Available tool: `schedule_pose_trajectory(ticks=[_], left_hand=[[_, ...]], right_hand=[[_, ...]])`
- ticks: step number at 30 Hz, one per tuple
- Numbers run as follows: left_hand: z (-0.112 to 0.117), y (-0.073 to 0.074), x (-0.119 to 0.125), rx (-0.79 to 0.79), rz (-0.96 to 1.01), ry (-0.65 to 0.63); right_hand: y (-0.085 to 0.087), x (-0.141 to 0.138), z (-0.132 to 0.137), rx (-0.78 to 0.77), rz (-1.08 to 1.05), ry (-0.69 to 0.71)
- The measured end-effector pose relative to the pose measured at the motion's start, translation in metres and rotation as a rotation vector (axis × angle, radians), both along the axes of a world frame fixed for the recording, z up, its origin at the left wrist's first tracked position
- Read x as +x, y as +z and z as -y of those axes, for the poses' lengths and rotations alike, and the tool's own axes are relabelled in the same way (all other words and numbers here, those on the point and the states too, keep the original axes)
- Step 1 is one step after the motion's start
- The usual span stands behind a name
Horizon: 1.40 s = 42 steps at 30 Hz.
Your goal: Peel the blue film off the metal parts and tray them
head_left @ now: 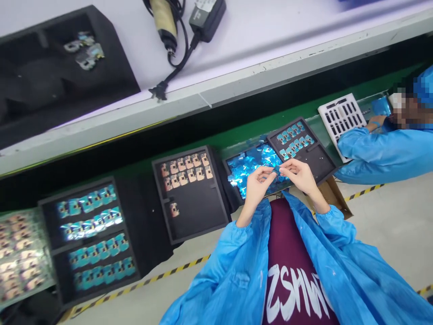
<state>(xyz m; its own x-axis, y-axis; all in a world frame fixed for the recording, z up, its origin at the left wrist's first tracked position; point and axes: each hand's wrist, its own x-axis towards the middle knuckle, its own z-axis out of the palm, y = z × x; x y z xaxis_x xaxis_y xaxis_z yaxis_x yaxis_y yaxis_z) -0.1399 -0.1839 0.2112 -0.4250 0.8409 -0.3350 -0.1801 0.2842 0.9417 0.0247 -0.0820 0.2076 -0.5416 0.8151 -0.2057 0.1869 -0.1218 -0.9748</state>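
Note:
My left hand (257, 186) and my right hand (298, 175) meet over the trays, their fingertips pinching a small teal piece (276, 170) from both sides. Most of the piece is hidden by my fingers. Just below my hands lies a black tray (237, 159) heaped with shiny blue film scraps (252, 164). To the right of it, a black foam tray (314, 159) holds two rows of small teal parts (294, 137). Left of my left hand, a black foam tray (199, 221) holds copper-coloured parts (186, 169).
A larger black tray (47, 212) of teal parts and a sheet of copper parts (20, 257) lie far left. A co-worker (382, 155) in a blue smock works by a white slotted rack (341, 119). A corded tool (164, 22) and power adapter (206, 16) lie on the upper shelf (257, 49).

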Motion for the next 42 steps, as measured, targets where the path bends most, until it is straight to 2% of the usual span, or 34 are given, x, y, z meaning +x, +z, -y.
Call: schedule_pose_trajectory(ticks=[3,7,10,14,18,21,23,27,30,32,34,36,38,40,42], left_hand=[[0.008,0.002,-0.005,-0.01,-0.016,0.033],[0.017,-0.002,-0.008,0.004,-0.04,0.169],[0.023,-0.004,-0.012,0.015,-0.081,0.259],[0.036,-0.005,-0.024,0.0,-0.005,0.282],[0.051,-0.008,-0.038,-0.025,0.127,0.289],[0.062,-0.016,-0.046,-0.039,0.254,0.319],[0.068,-0.023,-0.051,-0.032,0.374,0.345],[0.078,-0.035,-0.063,-0.008,0.553,0.36],[0.085,-0.048,-0.074,0.017,0.594,0.377],[0.092,-0.061,-0.084,0.012,0.553,0.436],[0.106,-0.078,-0.1,-0.07,0.395,0.526],[0.129,-0.096,-0.123,-0.248,0.133,0.614],[0.163,-0.111,-0.151,-0.437,-0.096,0.687],[0.202,-0.121,-0.179,-0.577,-0.221,0.749],[0.241,-0.126,-0.203,-0.695,-0.298,0.791]], right_hand=[[0.004,-0.012,0.003,0.088,0.024,0.09],[0.011,-0.03,0.012,0.37,0.081,0.168],[0.011,-0.044,0.021,0.562,0.104,0.153],[0.0,-0.058,0.032,0.709,0.15,0.087],[-0.016,-0.069,0.039,0.741,0.15,0.108],[-0.027,-0.074,0.042,0.753,0.155,0.171],[-0.031,-0.076,0.042,0.754,0.15,0.258],[-0.032,-0.076,0.04,0.748,0.13,0.522],[-0.032,-0.076,0.044,0.703,0.094,0.651],[-0.039,-0.076,0.051,0.669,0.056,0.671],[-0.053,-0.075,0.057,0.637,0.036,0.616],[-0.077,-0.072,0.057,0.56,0.076,0.472],[-0.109,-0.069,0.049,0.385,0.192,0.256],[-0.145,-0.069,0.033,0.18,0.322,0.07],[-0.178,-0.071,0.016,0.068,0.392,-0.003]])
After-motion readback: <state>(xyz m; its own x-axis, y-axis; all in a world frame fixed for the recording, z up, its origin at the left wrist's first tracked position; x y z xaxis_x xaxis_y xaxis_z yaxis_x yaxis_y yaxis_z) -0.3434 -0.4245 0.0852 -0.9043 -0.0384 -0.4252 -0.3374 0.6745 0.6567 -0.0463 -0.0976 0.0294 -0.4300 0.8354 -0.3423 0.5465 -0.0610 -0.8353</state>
